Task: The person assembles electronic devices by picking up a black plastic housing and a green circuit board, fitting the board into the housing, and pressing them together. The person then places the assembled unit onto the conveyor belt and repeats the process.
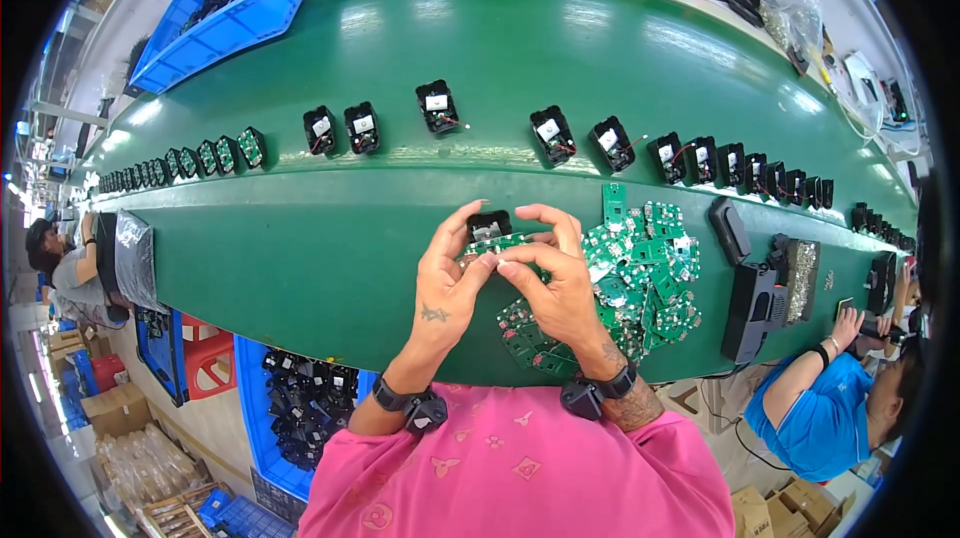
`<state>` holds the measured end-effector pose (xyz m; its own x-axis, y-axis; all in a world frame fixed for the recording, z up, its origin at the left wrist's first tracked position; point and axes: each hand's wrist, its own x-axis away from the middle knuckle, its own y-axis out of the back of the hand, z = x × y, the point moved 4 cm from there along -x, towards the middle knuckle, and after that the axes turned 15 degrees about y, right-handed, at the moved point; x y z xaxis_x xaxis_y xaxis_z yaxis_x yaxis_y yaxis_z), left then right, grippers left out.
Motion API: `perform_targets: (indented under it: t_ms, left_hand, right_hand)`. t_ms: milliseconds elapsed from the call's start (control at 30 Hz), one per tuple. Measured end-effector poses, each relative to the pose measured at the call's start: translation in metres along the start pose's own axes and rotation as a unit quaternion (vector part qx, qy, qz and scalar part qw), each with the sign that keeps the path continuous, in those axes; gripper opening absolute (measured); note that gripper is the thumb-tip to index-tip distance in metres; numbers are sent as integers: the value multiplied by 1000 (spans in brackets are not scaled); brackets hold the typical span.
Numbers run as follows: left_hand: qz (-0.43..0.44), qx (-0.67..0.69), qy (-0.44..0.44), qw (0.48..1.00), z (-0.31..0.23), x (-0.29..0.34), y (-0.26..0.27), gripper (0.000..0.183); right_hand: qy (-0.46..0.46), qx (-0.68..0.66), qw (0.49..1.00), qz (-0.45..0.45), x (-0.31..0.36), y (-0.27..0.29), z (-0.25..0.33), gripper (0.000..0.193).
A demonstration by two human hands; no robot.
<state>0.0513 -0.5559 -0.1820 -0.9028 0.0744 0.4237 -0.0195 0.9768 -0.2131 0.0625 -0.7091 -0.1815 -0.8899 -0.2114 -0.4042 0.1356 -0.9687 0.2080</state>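
Near the middle of the green bench, my left hand (pixel 447 273) curls around a small black plastic housing (pixel 489 223) and a green circuit board (pixel 511 242) at its near side. My right hand (pixel 556 283) closes on the same board from the other side. The thumbs and fingertips of both hands meet at the board's near edge, over a small pale part too tiny to name. Just to the right of my right hand spreads a heap of loose green circuit boards (pixel 650 268).
Black housings with white blocks and thin wires (pixel 553 135) line the bench behind my hands. Housings fitted with green boards (pixel 250 147) run leftward. Blue bins (pixel 215 43) sit far left and below. Right are a black device (pixel 752 313) and a co-worker in blue (pixel 815 408).
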Motion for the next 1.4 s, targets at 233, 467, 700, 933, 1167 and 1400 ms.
perform_targets:
  t_ms: [233,467,700,933,1167,1400]
  left_hand:
    - [43,112,96,988,-7,4,-14,57]
    - [-57,-45,-117,991,-14,11,-15,55]
    - [-45,-135,-139,980,-22,19,-14,52]
    - [-13,-170,-117,979,-29,23,-14,48]
    - [-29,-234,-144,961,-37,28,-18,51]
    - [-54,-354,-193,914,-41,30,-24,52]
  right_hand:
    - [84,8,996,-13,0,1,-1,10]
    - [101,173,976,-89,-1,9,24,7]
    - [42,36,998,-4,-8,8,31,5]
    - [81,43,995,36,-6,11,31,5]
    - [126,78,988,41,-7,13,34,5]
    - [87,70,992,63,-6,15,33,6]
